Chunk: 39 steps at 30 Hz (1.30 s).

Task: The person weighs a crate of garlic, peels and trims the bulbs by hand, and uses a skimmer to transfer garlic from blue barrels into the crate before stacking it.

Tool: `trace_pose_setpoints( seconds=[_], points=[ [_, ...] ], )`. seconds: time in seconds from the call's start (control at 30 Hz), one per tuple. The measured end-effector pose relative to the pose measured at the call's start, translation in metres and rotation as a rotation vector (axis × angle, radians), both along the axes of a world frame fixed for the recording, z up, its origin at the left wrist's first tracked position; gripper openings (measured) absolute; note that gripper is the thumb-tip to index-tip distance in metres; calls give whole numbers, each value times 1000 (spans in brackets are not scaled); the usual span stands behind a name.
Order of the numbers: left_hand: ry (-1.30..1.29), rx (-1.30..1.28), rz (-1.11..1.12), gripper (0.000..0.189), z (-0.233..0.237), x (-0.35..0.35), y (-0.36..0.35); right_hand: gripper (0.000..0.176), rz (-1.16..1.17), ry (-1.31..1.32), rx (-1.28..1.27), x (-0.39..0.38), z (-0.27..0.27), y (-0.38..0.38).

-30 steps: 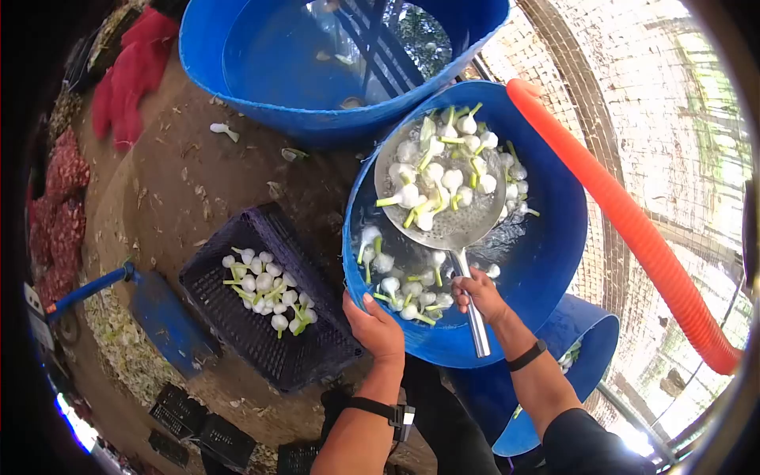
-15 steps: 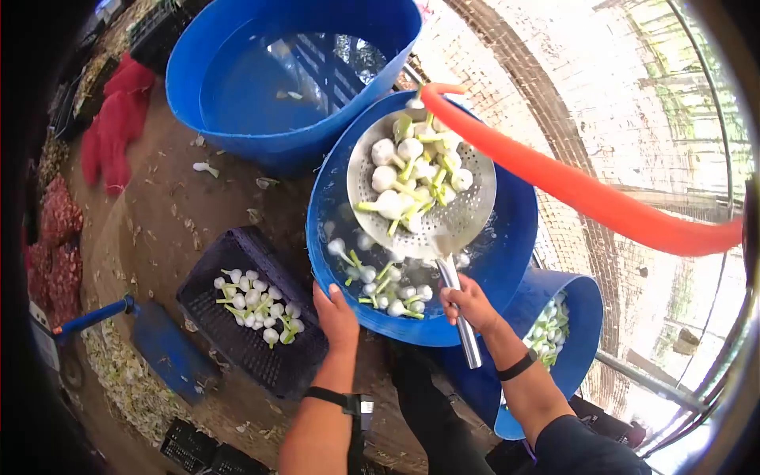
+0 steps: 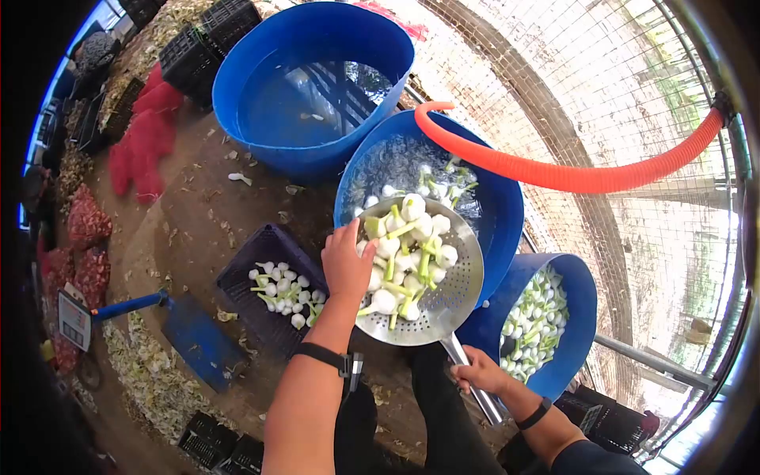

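A round metal skimmer (image 3: 461, 293) with a perforated bowl carries a heap of garlic bulbs (image 3: 412, 245) with short green stems. My right hand (image 3: 480, 370) is wrapped round its handle. At the bowl's left rim, my left hand (image 3: 347, 261) is closed against the edge, thumb beside the bulbs; its finger undersides are hidden. Beneath and behind the skimmer stands a blue tub (image 3: 507, 198) of water, where more garlic floats. A dark plastic crate (image 3: 249, 305) holding garlic bulbs sits on the ground left of my left hand.
Another blue tub (image 3: 313, 149) of water stands behind. To the right, a blue tub (image 3: 582, 293) is filled with garlic. An orange hose (image 3: 586, 179) arches over the middle tub. A blue-handled tool (image 3: 194, 336), a scale (image 3: 75, 318) and red mesh sacks (image 3: 87, 218) are at left.
The loaded skimmer has come toward me, from over the tub's middle to its near edge. My left hand has moved from the tub's rim to the skimmer's left edge. The view has shifted.
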<state>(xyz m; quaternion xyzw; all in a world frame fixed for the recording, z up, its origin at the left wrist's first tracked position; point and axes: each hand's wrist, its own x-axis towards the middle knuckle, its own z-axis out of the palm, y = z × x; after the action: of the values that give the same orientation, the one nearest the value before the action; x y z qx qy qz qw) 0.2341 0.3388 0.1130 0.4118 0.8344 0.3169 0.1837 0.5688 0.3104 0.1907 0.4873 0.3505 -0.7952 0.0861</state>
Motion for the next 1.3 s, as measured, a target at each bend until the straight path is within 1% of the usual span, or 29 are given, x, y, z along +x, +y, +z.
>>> trace_pose_setpoints(
  seconds=[0.03,0.1,0.13,0.17,0.23,0.27,0.3,0.37,0.4,0.43,0.5,0.57,0.6,0.63,0.7,0.77,0.8,0.9,0.93,0.97,1.0,1.03,1.1,1.13,1.17,1.2,1.23,1.27,1.3],
  points=[
    [1,-9,2,45,5,-2,-6,19,2,1,-9,0,8,-8],
    [-48,-154,-42,40,14,-9,-20,19,65,18,-57,-1,17,-20],
    [-3,-110,-25,30,17,-11,-30,20,60,1,-71,-2,18,-29],
    [0,-115,-18,30,17,-14,-39,20,67,4,-77,-2,18,-38],
    [-187,-62,30,22,7,-24,-61,21,60,-6,-103,-5,17,-53],
    [-173,75,57,14,-2,-26,-72,22,90,-37,-105,-6,15,-58],
    [-203,60,57,11,-2,-29,-81,22,91,-17,-102,-8,14,-63],
    [-283,143,136,10,-1,-30,-102,22,138,-53,-84,-19,11,-74],
    [-276,246,166,14,2,-28,-116,22,156,-52,-93,-26,10,-79],
    [-209,275,181,15,8,-26,-135,22,171,-51,-49,-36,8,-85],
    [-532,283,420,12,27,-13,-178,22,196,-51,-3,-60,7,-95],
    [-717,306,578,14,24,-3,-239,23,234,-161,119,-89,4,-106],
    [-747,303,669,14,25,2,-269,30,247,-213,184,-97,-10,-119],
    [-780,296,759,13,26,7,-302,30,257,-216,184,-113,-17,-130],
    [-778,219,938,15,20,23,-367,36,303,-326,484,-148,-27,-150],
    [-758,117,1007,18,2,44,-446,32,233,-250,864,-162,-65,-180],
    [-745,36,1000,19,-7,55,-485,34,128,-314,643,-184,-48,-181],
    [-679,-149,980,17,-19,95,-574,38,125,-359,621,-197,-54,-193],
    [-685,-141,987,17,-20,111,-598,38,135,-358,629,-196,-50,-197],
    [-633,-363,908,16,-21,123,-618,38,135,-349,682,-195,-46,-201],
    [-574,-584,821,15,-15,123,-622,37,134,-341,733,-192,-44,-208],
    [-578,-579,822,15,-10,125,-624,37,136,-341,738,-187,-43,-213],
    [-469,-766,623,18,7,135,-630,35,187,-303,896,-171,-43,-217],
    [-506,-743,606,20,-7,142,-641,32,205,-291,1005,-165,-42,-218],
    [-541,-725,610,23,-20,150,-653,30,188,-300,877,-155,-37,-211],
    [-326,-687,480,25,-20,149,-649,28,170,-317,752,-148,-28,-204],
    [-385,-520,517,28,-2,128,-627,24,151,-331,567,-129,-27,-186],
    [-477,-778,685,30,10,120,-619,19,136,-359,389,-108,-19,-169],
    [-388,-694,718,29,-18,131,-635,20,11,-217,430,-128,25,-165]
  ],
)
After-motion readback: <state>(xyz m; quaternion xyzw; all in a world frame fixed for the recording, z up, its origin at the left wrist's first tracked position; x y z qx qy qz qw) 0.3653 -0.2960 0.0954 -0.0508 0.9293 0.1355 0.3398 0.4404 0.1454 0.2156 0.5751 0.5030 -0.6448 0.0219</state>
